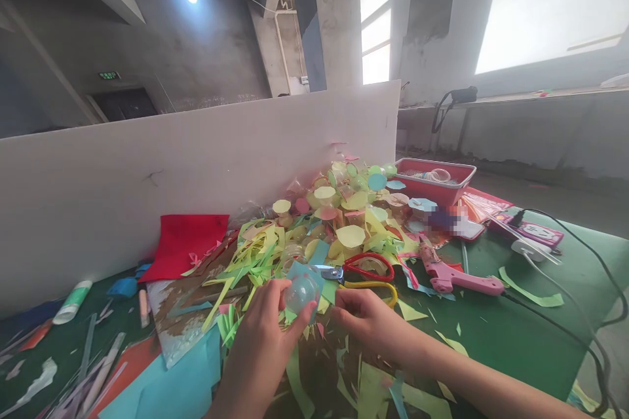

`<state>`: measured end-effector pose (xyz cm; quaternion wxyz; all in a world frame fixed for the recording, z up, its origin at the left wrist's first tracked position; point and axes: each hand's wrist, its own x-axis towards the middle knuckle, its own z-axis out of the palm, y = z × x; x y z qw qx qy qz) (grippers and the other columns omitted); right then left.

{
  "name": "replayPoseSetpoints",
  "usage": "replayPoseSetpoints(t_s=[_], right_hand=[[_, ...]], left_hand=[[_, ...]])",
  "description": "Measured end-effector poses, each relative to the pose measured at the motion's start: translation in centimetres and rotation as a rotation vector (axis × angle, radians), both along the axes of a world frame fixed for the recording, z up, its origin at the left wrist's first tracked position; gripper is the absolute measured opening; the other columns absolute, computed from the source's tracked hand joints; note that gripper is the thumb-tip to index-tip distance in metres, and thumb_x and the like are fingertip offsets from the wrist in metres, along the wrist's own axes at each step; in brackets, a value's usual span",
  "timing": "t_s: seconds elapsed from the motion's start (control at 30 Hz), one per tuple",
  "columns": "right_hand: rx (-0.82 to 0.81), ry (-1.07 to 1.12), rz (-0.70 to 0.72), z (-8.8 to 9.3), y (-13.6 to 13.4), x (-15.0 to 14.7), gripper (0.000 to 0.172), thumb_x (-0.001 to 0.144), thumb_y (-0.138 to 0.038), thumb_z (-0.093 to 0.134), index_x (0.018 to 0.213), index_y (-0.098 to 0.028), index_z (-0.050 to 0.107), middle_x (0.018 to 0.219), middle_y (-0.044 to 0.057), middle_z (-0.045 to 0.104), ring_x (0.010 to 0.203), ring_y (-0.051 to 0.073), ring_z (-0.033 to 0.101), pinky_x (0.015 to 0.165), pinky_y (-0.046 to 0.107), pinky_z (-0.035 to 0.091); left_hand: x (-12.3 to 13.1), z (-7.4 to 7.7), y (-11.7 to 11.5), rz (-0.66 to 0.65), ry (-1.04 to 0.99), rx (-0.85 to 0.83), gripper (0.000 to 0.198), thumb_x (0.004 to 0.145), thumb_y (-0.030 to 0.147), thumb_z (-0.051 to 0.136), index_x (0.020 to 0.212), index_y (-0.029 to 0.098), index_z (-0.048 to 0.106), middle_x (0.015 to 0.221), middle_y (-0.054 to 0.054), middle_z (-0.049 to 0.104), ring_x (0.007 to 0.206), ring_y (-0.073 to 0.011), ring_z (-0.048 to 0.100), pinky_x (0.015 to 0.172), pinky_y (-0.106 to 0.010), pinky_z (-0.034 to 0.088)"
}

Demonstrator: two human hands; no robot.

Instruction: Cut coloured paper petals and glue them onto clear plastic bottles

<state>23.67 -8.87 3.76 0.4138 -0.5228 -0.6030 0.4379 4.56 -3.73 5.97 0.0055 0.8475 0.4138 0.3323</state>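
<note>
My left hand [268,330] pinches a clear plastic dome [301,293] between thumb and fingers. A piece of light blue paper [316,281] sits behind and around the dome, its edges sticking out. To the right, my right hand [361,314] is closed, its fingers curled in; whatever they hold, if anything, is hidden. Just beyond it are scissors [334,272] with one red loop and one yellow loop, the blades pointing left towards the blue paper. My right hand covers part of the yellow loop, and whether it grips it I cannot tell.
A heap of clear domes with coloured paper discs [350,236] and paper strips [260,249] rises ahead. Right are a pink glue gun [462,278] with its cord, a red basket [437,190] and a power strip [538,232]. A white board [196,170] stands behind; blue paper [171,380] lies left.
</note>
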Motion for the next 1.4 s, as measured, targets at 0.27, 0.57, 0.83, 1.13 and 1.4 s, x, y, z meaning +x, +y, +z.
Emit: replayPoseSetpoints(t_s=[0.27, 0.57, 0.83, 1.13, 1.4], right_hand=[[0.011, -0.062, -0.013, -0.8, 0.3, 0.3, 0.042, 0.092, -0.046, 0.045, 0.061, -0.019, 0.039, 0.057, -0.007, 0.029, 0.053, 0.008, 0.024, 0.045, 0.022, 0.019], [0.128, 0.131, 0.151, 0.5, -0.4, 0.3, 0.026, 0.091, -0.039, 0.053, 0.101, -0.018, 0.063, 0.092, 0.002, 0.064, 0.082, 0.017, 0.056, 0.073, 0.026, 0.044], [0.053, 0.371, 0.314, 0.4, -0.7, -0.1, 0.041, 0.089, -0.036, 0.055, 0.128, -0.025, 0.055, 0.118, 0.004, 0.059, 0.106, 0.021, 0.055, 0.093, 0.035, 0.043], [-0.085, 0.791, 0.327, -0.4, -0.4, -0.7, 0.072, 0.07, -0.012, 0.062, 0.138, -0.031, 0.045, 0.128, 0.003, 0.055, 0.11, 0.021, 0.052, 0.083, 0.028, 0.041], [-0.114, 0.994, 0.299, -1.1, 0.0, -0.9, 0.082, 0.055, -0.01, 0.057, 0.135, -0.028, 0.049, 0.133, 0.004, 0.055, 0.124, 0.024, 0.045, 0.099, 0.034, 0.035]], left_hand=[[0.1, -0.3, 0.1, -0.01, -0.055, 0.016, 0.029, 0.085, 0.051, 0.053, 0.096, 0.025, 0.052, 0.073, 0.003, 0.053, 0.066, -0.0175, 0.06, 0.059, -0.028, 0.049], [0.1, -0.9, -0.1, -0.02, -0.092, 0.001, 0.033, 0.084, 0.056, 0.052, 0.096, 0.025, 0.054, 0.074, 0.002, 0.054, 0.066, -0.0174, 0.061, 0.06, -0.028, 0.052], [0.9, -0.4, -1.1, 0.012, -0.11, 0.049, 0.036, 0.085, 0.06, 0.048, 0.093, 0.026, 0.054, 0.073, 0.002, 0.056, 0.063, -0.017, 0.059, 0.057, -0.027, 0.05], [1.2, -1.4, -1.3, 0.016, -0.137, 0.037, 0.039, 0.082, 0.062, 0.051, 0.093, 0.025, 0.055, 0.071, 0.003, 0.056, 0.064, -0.017, 0.06, 0.057, -0.027, 0.05], [1.2, -2.6, -1.1, 0.007, -0.144, 0.04, 0.036, 0.083, 0.06, 0.051, 0.092, 0.025, 0.055, 0.072, 0.002, 0.058, 0.063, -0.0161, 0.06, 0.06, -0.027, 0.051]])
